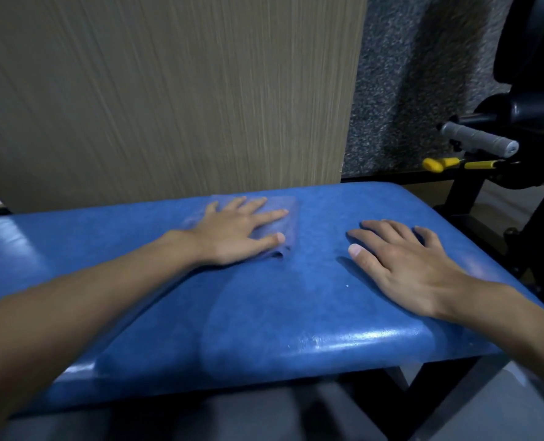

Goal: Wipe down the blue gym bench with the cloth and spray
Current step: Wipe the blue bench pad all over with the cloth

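The blue gym bench [296, 313] runs across the view, its padded top glossy near the front edge. A thin bluish cloth [288, 224] lies flat on the far part of the pad. My left hand [235, 232] presses flat on that cloth with fingers spread. My right hand [404, 265] rests palm down on the bare pad to the right of the cloth, fingers apart, holding nothing. No spray bottle is in view.
A beige wood-grain panel [168, 90] stands right behind the bench. Dark speckled wall covering [407, 90] is to its right. Black gym equipment with a grey handle [480, 140] and yellow-tipped pins [436, 163] sits at the right, close to the bench end.
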